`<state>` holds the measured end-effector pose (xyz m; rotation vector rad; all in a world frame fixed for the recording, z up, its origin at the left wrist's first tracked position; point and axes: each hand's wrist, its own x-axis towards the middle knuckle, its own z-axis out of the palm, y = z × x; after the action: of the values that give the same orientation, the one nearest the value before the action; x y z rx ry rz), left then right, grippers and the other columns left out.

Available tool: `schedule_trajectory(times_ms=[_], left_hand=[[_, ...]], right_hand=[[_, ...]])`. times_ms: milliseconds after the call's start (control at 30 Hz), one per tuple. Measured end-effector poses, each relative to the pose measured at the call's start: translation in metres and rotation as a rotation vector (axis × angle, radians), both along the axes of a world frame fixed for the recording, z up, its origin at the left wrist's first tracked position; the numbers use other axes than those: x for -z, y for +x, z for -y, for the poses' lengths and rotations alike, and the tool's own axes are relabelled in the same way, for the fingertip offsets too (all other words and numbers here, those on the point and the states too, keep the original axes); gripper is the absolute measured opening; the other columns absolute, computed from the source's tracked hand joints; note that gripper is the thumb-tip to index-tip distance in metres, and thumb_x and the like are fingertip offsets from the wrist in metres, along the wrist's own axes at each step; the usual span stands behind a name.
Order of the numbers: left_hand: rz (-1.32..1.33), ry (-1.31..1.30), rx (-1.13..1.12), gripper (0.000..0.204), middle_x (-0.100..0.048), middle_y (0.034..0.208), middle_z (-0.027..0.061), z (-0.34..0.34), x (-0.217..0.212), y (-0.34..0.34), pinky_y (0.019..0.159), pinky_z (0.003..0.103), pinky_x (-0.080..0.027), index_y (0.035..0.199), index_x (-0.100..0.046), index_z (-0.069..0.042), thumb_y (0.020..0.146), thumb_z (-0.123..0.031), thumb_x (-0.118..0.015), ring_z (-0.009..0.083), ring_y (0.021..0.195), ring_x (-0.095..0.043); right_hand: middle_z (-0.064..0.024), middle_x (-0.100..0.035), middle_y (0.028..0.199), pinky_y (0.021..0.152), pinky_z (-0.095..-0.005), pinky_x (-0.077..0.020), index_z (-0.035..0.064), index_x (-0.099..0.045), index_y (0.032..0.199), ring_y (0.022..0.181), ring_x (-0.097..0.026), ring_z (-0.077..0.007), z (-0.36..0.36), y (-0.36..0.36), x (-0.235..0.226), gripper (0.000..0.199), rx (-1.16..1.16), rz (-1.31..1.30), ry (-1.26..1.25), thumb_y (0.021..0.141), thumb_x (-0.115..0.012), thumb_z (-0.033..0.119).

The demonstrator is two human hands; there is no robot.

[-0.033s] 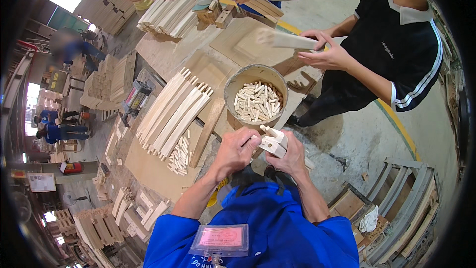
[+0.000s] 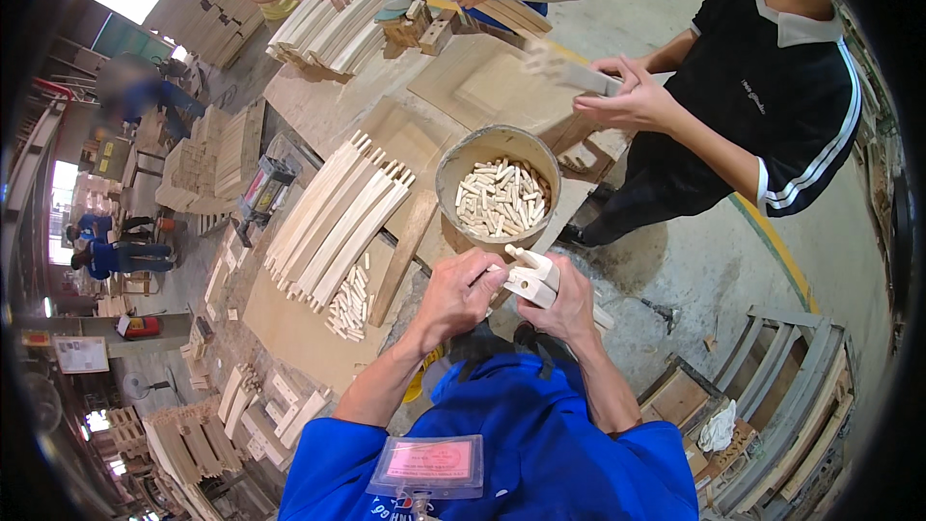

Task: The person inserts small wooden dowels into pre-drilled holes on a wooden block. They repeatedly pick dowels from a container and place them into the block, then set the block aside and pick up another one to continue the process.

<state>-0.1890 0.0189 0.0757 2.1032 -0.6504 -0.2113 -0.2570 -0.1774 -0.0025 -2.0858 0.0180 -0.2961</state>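
Observation:
Just in front of my body, my right hand is wrapped round pale wooden bars that lie together. A round hole shows in one end, and a dowel sticks out of another. Close against that end, my left hand is closed in a pinch on a short wooden dowel, mostly hidden by the fingers. Beyond both hands stands a round bucket, holding many loose dowels. To the left, curved wooden bars lie side by side, several with dowels in their far ends.
A pile of dowels lies on the worktable beside a wooden strip. At the right, a co-worker in a black shirt handles a wooden piece. Two people work at the far side by more bars. A slatted rack stands right.
The black-shirted co-worker's wooden piece has shifted and is blurred by motion. A far co-worker's hand has moved slightly over the bars. My own hands look almost unchanged.

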Motion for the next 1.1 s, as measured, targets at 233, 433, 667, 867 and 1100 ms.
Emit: schedule_trajectory(times_ms=[233,433,667,867,1100], left_hand=[[-0.042,-0.007,-0.066,0.006,-0.067,0.082,0.0128,0.008,0.007,0.009,0.067,0.037,-0.051,0.096,-0.068,-0.003,0.094,-0.008,-0.067,0.0282,0.072,-0.065],[-0.139,-0.062,-0.032,0.008,-0.067,0.081,0.0126,0.012,0.006,0.025,0.066,0.035,-0.051,0.098,-0.069,-0.003,0.093,-0.008,-0.069,0.0252,0.072,-0.065],[-0.480,-0.112,0.069,0.020,-0.070,0.083,0.0133,0.015,0.016,0.096,0.068,0.037,-0.054,0.110,-0.073,-0.003,0.093,-0.014,-0.070,0.0266,0.072,-0.068],[-0.073,0.933,0.596,0.021,-0.076,0.096,0.0175,0.041,0.109,0.166,0.082,0.047,-0.059,0.101,-0.077,-0.009,0.083,-0.013,-0.067,0.0349,0.089,-0.074],[0.087,0.996,0.765,0.028,-0.076,0.108,0.0230,0.084,0.152,0.150,0.083,0.048,-0.060,0.104,-0.077,0.001,0.090,-0.014,-0.059,0.0366,0.098,-0.076]], right_hand=[[-0.0162,-0.069,0.101,0.078,-0.0448,-0.0573,0.0060,-0.061,0.116,0.091,-0.070,-0.0380,-0.002,0.006,-0.008,0.066,0.089,0.027,-0.084,0.058,-0.091,0.013],[-0.0166,-0.070,0.099,0.078,-0.0441,-0.0576,0.0058,-0.061,0.117,0.089,-0.071,-0.0379,0.003,0.016,-0.010,0.061,0.054,-0.032,-0.026,0.062,-0.087,0.011],[-0.0169,-0.072,0.102,0.083,-0.0418,-0.0567,0.0045,-0.061,0.119,0.093,-0.073,-0.0337,0.016,0.017,0.000,0.060,0.110,-0.186,0.232,0.065,-0.085,0.016],[-0.0182,-0.072,0.106,0.085,-0.0444,-0.0566,0.0044,-0.060,0.121,0.098,-0.072,-0.0374,0.030,0.006,0.002,0.063,0.110,-0.201,0.187,0.065,-0.085,0.022],[-0.0184,-0.073,0.103,0.084,-0.0440,-0.0570,0.0026,-0.059,0.119,0.094,-0.073,-0.0361,0.027,-0.019,0.005,0.063,0.223,-0.274,0.241,0.065,-0.085,0.024]])
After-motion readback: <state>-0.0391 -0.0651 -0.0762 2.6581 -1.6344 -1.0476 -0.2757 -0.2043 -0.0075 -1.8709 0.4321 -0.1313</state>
